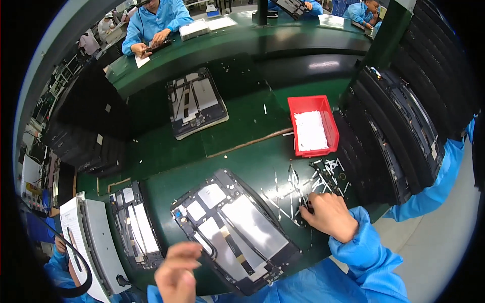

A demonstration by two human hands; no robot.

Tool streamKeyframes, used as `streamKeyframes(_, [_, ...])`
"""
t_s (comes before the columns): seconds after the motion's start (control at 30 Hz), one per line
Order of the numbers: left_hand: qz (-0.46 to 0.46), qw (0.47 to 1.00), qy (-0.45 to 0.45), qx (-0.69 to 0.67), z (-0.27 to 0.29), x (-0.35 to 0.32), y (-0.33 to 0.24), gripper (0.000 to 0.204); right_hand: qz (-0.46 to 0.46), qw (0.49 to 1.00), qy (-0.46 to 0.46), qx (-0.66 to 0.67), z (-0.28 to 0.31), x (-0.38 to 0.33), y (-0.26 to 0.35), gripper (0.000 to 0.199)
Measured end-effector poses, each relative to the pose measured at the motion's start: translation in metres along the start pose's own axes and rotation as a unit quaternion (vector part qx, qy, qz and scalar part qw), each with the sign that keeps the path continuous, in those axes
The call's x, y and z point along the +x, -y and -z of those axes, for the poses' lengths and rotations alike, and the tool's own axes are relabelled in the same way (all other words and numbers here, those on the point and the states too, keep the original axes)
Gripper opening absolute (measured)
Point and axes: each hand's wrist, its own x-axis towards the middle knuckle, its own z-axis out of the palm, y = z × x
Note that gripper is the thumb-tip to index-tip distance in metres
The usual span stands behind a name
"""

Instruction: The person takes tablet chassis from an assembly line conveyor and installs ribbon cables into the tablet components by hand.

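An opened tablet (252,222), with silvery battery plates, black cables and small circuit boards exposed, lies tilted on the green bench in front of me. My left hand (177,272) hovers by its lower left edge, fingers loosely bent and thumb apart, with nothing visible in them. To the tablet's right, my right hand (328,214) reaches down into a scatter of thin white and black strips (293,194). Its fingertips are pinched together at a dark bit among the strips; what they hold is too small to make out.
A red bin (335,136) holds white strips (310,131). More opened tablets lie at the far middle (197,101) and left (134,224). Black tray stacks rise at left (86,121) and right (404,121). A white binder (103,242) stands at lower left. Co-workers (156,22) sit across the bench.
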Motion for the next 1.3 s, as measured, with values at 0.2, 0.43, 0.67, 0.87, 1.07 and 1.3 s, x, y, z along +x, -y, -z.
streamKeyframes(0.2, [0.099,0.994,-0.033,-0.015,-0.046,-0.04,0.0,0.017,0.078,0.988,0.116,-0.065,-0.005,0.022,-0.021,0.024])
streamKeyframes(0.43, [0.261,0.934,0.026,-0.241,-0.078,-0.038,0.023,0.026,0.079,0.856,0.321,0.397,0.038,0.015,-0.024,0.016])
streamKeyframes(0.67, [0.383,0.872,0.114,-0.281,-0.126,-0.012,0.039,0.029,0.08,0.849,0.226,0.47,0.035,-0.011,-0.006,0.011])
streamKeyframes(0.87, [0.401,0.846,0.186,-0.299,-0.134,-0.013,0.065,0.034,0.047,0.881,0.126,0.454,0.036,-0.027,-0.008,0.01])
streamKeyframes(1.07, [0.445,0.754,0.181,-0.448,-0.126,-0.026,0.073,0.034,0.042,0.929,0.066,0.362,0.032,-0.072,0.001,0.015])
streamKeyframes(1.3, [0.544,0.627,0.242,-0.502,-0.099,-0.041,0.041,0.032,0.147,0.757,0.282,0.571,0.022,-0.086,0.015,0.01])
